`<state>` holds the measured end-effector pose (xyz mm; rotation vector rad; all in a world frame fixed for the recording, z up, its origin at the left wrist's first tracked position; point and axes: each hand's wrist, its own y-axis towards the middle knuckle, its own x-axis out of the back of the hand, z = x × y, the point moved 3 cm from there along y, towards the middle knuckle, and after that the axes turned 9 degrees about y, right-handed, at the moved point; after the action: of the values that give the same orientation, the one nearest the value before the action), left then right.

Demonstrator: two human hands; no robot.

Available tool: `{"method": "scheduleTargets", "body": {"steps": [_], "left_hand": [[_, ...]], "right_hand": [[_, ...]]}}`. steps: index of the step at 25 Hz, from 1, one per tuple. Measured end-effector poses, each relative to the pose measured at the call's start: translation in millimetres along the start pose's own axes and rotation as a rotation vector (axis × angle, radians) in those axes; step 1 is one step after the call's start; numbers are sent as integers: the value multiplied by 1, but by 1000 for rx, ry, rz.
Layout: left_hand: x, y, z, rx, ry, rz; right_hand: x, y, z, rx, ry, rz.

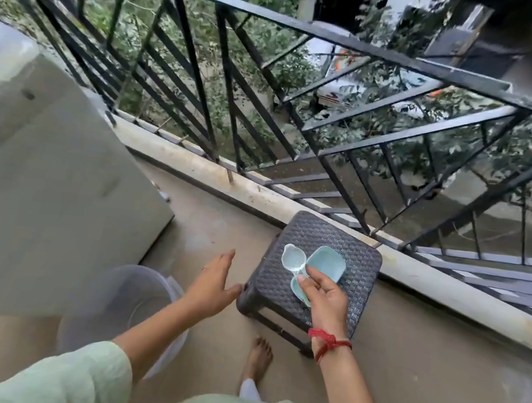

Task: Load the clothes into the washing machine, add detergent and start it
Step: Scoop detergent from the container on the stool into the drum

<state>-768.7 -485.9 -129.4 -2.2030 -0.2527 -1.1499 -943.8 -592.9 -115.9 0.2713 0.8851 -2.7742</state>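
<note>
Half done, I judge: the basket (119, 297) beneath my open left hand (210, 285) looks empty; my right hand (323, 295) pinches the detergent cup (292, 259) on the stool (321, 235).

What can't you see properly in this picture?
All in the head view:
- washing machine: cut off by the left edge; no door or buttons show.
- clear tub: blurred, so what is inside cannot be told.
- measuring cup: too small and pale to tell if it holds detergent.
- teal lid: partly under the right hand; whether the fingers pinch anything is hidden.
</note>
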Motion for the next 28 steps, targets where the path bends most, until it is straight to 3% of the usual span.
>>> {"method": "scheduleTargets", "body": {"steps": [5, 10, 16, 21, 28], "left_hand": [[62, -139, 101, 190, -168, -248], [48, -310, 215, 500, -316, -397], [59, -444, 275, 713, -412, -601], [88, -477, 322, 726, -379, -739], [212, -430, 416, 521, -219, -785]], "right_hand": [[-87, -97, -21, -21, -132, 205], [-178, -226, -92, -182, -302, 484], [-262, -337, -148, -257, -418, 794], [-325, -370, -157, -219, -457, 908], [-434, -352, -169, -209, -274, 809]]}}
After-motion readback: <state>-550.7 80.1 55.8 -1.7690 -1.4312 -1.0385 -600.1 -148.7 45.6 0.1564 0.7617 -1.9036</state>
